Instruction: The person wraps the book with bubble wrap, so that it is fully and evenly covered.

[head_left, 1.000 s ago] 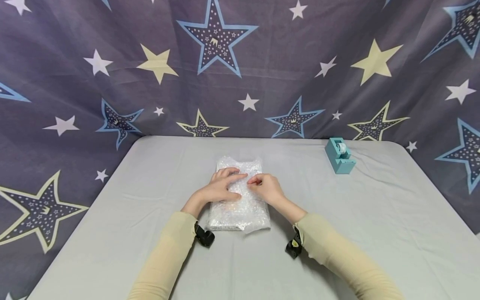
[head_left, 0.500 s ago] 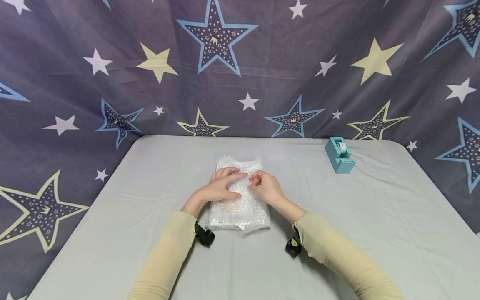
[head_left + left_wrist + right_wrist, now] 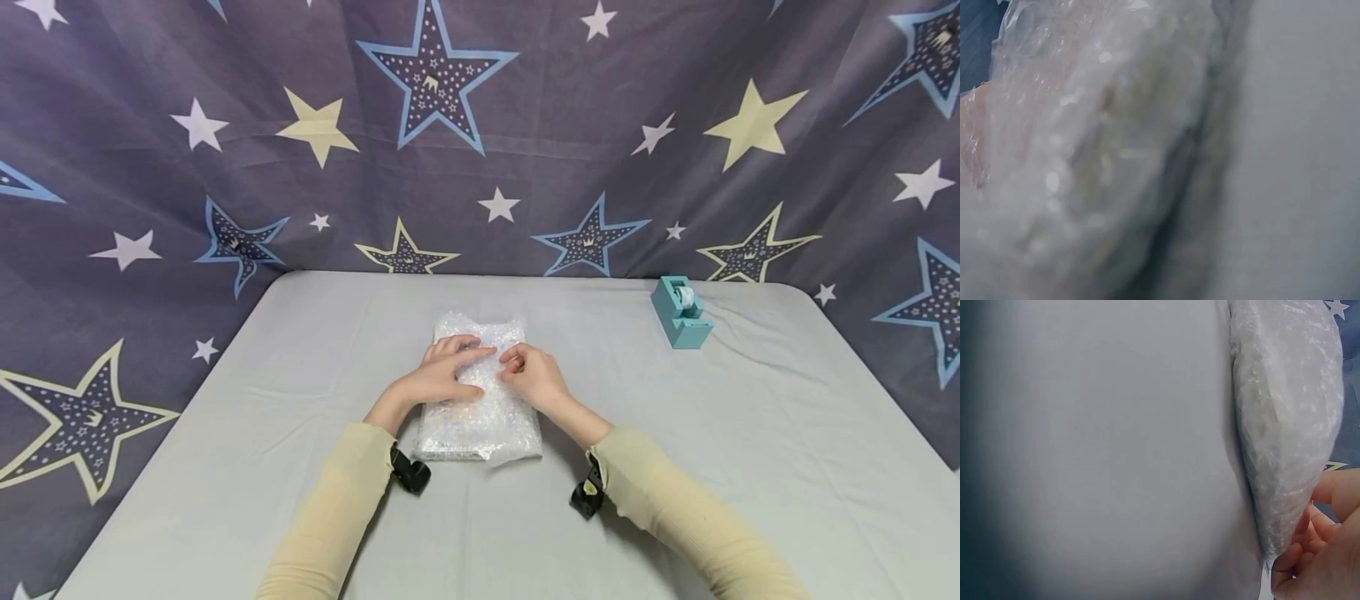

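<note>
In the head view, a flat rectangular bundle in clear bubble wrap (image 3: 480, 433) lies on the grey cloth. My left hand (image 3: 438, 379) rests on its left half, fingers spread and thumb held apart. Over the right side of the bundle is my right hand (image 3: 536, 379), fingers bent, with index finger and thumb tips close to the wrap and a small gap between them. I cannot tell whether it pinches any of the wrap. The left wrist view shows the bubble wrap (image 3: 1116, 125) blurred and close; in the right wrist view bent fingers are at the bundle's edge.
A teal tape dispenser (image 3: 681, 321) with a roll of tape stands at the back right of the cloth-covered table (image 3: 750, 450). A dark curtain with stars (image 3: 525, 150) hangs right behind the table's far edge. Black wrist cameras sit at both cuffs.
The right hand's index finger has lifted slightly away from the thumb, parting the two tips. My left hand and the bundle stay in place.
</note>
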Action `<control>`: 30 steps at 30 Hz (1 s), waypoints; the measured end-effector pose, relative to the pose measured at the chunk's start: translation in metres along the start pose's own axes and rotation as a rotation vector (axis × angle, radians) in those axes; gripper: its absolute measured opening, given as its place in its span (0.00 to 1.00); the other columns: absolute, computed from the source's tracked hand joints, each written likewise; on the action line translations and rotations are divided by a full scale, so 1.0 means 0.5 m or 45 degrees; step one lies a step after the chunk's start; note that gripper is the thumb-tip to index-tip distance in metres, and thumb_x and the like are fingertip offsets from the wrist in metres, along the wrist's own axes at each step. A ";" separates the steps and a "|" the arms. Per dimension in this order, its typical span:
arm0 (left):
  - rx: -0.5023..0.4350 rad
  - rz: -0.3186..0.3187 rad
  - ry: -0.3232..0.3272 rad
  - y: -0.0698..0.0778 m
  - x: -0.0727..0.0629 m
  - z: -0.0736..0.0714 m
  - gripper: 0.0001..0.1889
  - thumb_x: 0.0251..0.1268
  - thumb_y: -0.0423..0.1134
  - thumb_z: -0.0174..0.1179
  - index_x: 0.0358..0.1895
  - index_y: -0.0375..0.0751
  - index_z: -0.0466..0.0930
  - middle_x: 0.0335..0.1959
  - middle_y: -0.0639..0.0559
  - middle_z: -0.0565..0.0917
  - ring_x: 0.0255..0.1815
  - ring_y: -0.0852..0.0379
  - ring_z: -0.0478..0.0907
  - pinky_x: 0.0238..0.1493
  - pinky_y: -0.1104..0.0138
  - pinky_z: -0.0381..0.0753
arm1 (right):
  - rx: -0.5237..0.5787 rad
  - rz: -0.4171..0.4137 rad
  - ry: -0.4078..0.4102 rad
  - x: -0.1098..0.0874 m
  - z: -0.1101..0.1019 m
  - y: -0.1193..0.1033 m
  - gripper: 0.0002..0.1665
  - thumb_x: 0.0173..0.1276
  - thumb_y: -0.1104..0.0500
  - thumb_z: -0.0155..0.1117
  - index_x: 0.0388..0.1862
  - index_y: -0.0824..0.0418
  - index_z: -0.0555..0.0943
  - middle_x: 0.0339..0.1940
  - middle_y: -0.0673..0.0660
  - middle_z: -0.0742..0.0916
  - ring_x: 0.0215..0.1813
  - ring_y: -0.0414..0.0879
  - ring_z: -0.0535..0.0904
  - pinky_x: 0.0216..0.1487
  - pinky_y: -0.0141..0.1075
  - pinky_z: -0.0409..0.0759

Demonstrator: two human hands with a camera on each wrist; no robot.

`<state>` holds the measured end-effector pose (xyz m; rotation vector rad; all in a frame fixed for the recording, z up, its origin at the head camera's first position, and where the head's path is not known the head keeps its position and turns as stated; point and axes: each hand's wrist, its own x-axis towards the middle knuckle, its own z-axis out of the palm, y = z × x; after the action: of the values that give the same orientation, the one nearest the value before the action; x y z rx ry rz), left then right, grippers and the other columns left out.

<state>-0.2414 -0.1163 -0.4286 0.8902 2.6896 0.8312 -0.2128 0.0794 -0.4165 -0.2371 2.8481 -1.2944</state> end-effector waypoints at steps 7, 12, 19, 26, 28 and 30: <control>-0.014 0.012 0.007 0.002 -0.001 -0.001 0.37 0.48 0.50 0.62 0.67 0.56 0.61 0.69 0.48 0.54 0.69 0.48 0.46 0.65 0.50 0.44 | -0.016 -0.008 -0.004 0.004 -0.002 0.006 0.11 0.52 0.62 0.68 0.36 0.59 0.80 0.25 0.51 0.79 0.26 0.41 0.71 0.27 0.30 0.68; -0.012 0.013 0.015 0.002 -0.001 -0.001 0.37 0.48 0.50 0.62 0.67 0.55 0.62 0.69 0.48 0.55 0.68 0.48 0.47 0.65 0.51 0.45 | -0.019 -0.005 -0.026 0.006 -0.003 0.006 0.12 0.52 0.61 0.68 0.36 0.59 0.80 0.24 0.50 0.77 0.25 0.41 0.69 0.27 0.30 0.67; -0.003 0.012 0.015 0.002 -0.003 0.001 0.37 0.48 0.50 0.62 0.67 0.55 0.62 0.69 0.48 0.55 0.68 0.48 0.47 0.64 0.51 0.46 | -0.013 0.011 -0.054 0.006 -0.005 0.006 0.12 0.52 0.61 0.68 0.37 0.59 0.79 0.25 0.50 0.77 0.26 0.41 0.70 0.27 0.30 0.68; 0.009 0.008 0.021 0.001 -0.001 0.001 0.37 0.48 0.50 0.62 0.67 0.55 0.61 0.69 0.48 0.55 0.68 0.48 0.47 0.65 0.51 0.46 | 0.053 0.013 -0.117 0.005 -0.015 0.003 0.10 0.57 0.65 0.60 0.39 0.61 0.79 0.26 0.52 0.77 0.26 0.41 0.70 0.26 0.29 0.68; 0.005 0.007 0.020 0.001 -0.001 0.001 0.37 0.48 0.50 0.62 0.67 0.55 0.61 0.69 0.48 0.55 0.68 0.48 0.47 0.65 0.51 0.46 | 0.060 0.009 -0.130 0.005 -0.017 0.005 0.10 0.58 0.65 0.59 0.40 0.61 0.79 0.27 0.52 0.77 0.26 0.42 0.70 0.26 0.29 0.68; 0.004 0.008 0.017 0.001 -0.001 0.001 0.37 0.48 0.50 0.62 0.67 0.55 0.62 0.69 0.48 0.55 0.68 0.48 0.47 0.65 0.51 0.46 | 0.086 0.010 -0.143 0.004 -0.017 0.008 0.11 0.59 0.66 0.58 0.41 0.61 0.79 0.27 0.53 0.78 0.27 0.42 0.71 0.26 0.30 0.68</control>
<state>-0.2406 -0.1159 -0.4288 0.8978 2.7015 0.8377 -0.2159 0.0883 -0.4139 -0.2877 2.7049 -1.3289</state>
